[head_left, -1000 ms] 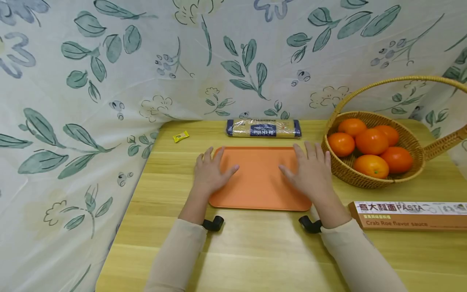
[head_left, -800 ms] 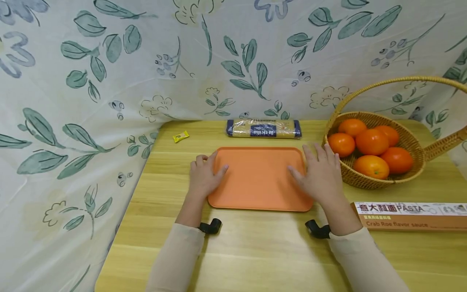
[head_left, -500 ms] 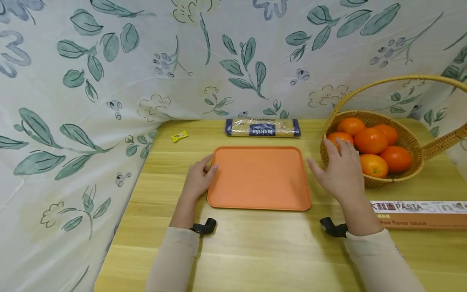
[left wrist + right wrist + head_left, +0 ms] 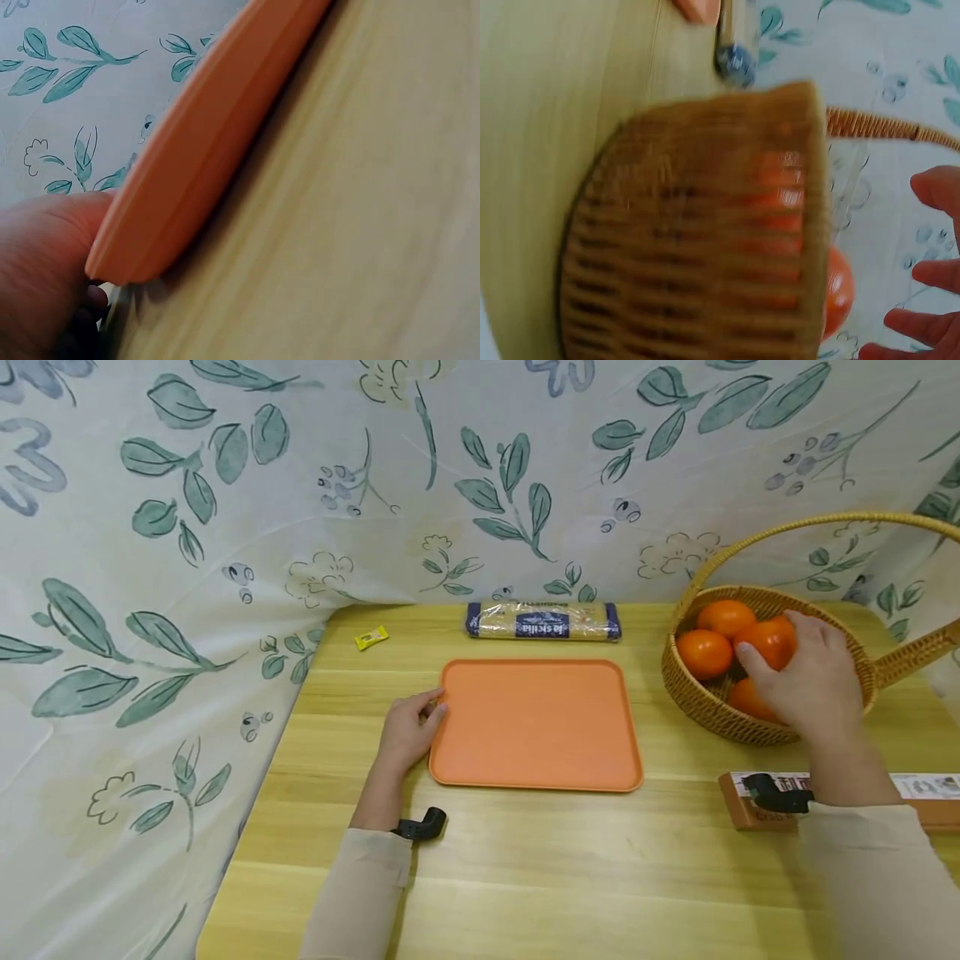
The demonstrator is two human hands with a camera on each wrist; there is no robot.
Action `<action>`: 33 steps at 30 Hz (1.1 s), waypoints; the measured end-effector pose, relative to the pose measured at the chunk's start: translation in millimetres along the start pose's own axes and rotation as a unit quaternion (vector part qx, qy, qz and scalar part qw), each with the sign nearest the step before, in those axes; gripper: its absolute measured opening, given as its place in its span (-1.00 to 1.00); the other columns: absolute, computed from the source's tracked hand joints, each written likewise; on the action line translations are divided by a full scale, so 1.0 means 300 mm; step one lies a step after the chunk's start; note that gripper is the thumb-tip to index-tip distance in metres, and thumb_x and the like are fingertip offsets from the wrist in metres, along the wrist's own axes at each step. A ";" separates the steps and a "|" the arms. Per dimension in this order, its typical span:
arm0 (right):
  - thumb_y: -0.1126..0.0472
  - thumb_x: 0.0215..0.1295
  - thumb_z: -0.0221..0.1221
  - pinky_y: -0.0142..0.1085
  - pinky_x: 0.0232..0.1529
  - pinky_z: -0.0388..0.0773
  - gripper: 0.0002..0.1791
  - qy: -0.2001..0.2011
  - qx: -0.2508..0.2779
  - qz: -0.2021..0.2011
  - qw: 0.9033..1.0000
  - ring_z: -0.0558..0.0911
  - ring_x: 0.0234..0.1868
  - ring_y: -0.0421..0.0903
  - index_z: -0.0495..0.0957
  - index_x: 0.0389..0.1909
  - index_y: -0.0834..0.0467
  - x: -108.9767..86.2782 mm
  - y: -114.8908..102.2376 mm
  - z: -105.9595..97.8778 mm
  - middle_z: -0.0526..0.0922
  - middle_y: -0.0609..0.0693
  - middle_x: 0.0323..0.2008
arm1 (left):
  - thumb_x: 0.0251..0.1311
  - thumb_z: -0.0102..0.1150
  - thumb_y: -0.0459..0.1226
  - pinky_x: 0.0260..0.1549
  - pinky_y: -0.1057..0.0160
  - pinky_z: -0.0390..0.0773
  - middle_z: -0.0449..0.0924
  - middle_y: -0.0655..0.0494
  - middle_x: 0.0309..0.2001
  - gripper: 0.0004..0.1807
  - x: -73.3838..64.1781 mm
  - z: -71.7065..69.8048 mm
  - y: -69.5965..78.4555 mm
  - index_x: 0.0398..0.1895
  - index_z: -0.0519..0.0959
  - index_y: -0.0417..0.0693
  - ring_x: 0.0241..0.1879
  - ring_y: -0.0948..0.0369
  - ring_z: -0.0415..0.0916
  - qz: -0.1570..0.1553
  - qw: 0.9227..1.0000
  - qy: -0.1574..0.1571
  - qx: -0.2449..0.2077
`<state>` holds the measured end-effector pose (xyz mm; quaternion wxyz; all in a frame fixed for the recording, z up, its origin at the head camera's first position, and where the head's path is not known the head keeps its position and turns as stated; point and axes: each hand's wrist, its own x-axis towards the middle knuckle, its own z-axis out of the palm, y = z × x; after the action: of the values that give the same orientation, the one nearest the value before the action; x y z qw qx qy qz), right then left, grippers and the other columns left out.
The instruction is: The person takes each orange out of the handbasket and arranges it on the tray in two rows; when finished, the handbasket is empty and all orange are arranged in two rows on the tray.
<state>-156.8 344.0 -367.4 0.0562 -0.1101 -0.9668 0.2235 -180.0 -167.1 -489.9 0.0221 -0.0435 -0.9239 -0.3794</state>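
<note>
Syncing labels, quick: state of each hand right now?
Left hand: at the edge of the tray; can't tell whether it grips.
Right hand: open over the basket, holding nothing.

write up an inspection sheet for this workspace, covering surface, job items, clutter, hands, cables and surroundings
Surface: table with light wood grain.
Job's things: orange tray lies flat; wicker basket to its right holds orange fruits, some hidden by the right hand.
Clutter: spaghetti pack beyond the tray, yellow packet at far left, pasta box on the right, partly covered by the right arm.
Hands: left hand touches the tray's left edge, grip unclear; right hand is over the basket, fingers spread, contact with fruit unclear.
Cables: nothing seen.
Surroundings: leaf-patterned cloth behind and left of the table.
</note>
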 end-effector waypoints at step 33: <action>-0.17 0.48 0.05 0.45 0.19 0.14 -0.06 -0.081 -0.016 -0.073 0.994 0.17 0.29 0.59 -0.05 0.57 0.37 0.151 0.175 0.000 0.14 0.61 0.39 | 0.43 0.20 -0.08 -0.20 0.20 0.36 0.69 0.09 -0.25 -0.61 0.001 0.002 0.000 0.26 0.64 0.13 -0.22 0.10 0.41 0.005 1.000 0.017 0.002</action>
<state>-190.7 400.8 -388.0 -0.0084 -0.0217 -0.9770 0.2120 -180.2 -166.8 -490.3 0.0393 -0.0417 -0.9239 -0.3784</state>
